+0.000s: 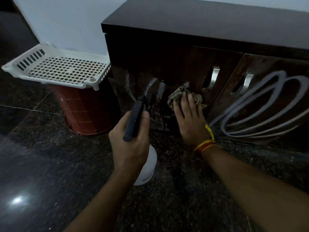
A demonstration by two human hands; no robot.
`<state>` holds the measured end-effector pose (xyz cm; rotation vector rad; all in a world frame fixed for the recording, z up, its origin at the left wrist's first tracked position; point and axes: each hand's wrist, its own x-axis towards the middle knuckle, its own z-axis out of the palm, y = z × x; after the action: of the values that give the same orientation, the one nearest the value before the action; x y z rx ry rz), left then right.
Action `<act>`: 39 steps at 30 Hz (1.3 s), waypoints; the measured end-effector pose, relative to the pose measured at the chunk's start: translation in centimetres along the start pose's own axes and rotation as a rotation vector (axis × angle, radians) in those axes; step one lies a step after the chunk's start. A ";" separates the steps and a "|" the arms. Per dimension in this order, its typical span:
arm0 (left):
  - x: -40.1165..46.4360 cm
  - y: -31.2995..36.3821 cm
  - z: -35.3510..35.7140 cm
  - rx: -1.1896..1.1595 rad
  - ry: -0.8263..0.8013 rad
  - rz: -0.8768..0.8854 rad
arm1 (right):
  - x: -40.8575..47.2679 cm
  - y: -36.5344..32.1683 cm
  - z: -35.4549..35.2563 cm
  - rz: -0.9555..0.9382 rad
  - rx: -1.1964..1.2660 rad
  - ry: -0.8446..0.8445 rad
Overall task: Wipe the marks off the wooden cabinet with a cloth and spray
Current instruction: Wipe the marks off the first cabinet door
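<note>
the right hand (190, 121) presses a crumpled cloth (182, 96) flat-fingered against the dark wooden cabinet (167, 52)'s left door, among smeared white marks (150, 87). the left hand (130, 141) grips a white spray bottle (147, 169) by its black trigger head, near the door.

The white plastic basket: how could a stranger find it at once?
Start at the dark wooden cabinet; to its left stands a reddish-brown tub. The white plastic basket lies on top of it, the only white, perforated thing there.
</note>
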<state>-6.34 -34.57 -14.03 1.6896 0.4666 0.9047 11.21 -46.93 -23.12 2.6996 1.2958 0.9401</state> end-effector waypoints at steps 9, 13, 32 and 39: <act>0.1 0.4 1.3 -0.024 -0.014 -0.018 | 1.3 1.9 0.3 -0.144 -0.068 0.126; -0.1 0.1 1.3 -0.016 -0.030 -0.020 | 0.4 2.2 1.3 -0.278 -0.089 0.068; 0.4 -1.4 1.8 -0.036 -0.015 -0.044 | 1.8 2.3 -1.0 -0.138 -0.078 0.206; -0.1 -1.4 2.4 -0.035 -0.024 -0.056 | 3.4 1.5 -1.4 -0.050 -0.002 0.295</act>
<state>-4.38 -35.78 -15.63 1.6459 0.4771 0.8469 13.21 -45.83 -19.86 2.5853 1.3954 1.3738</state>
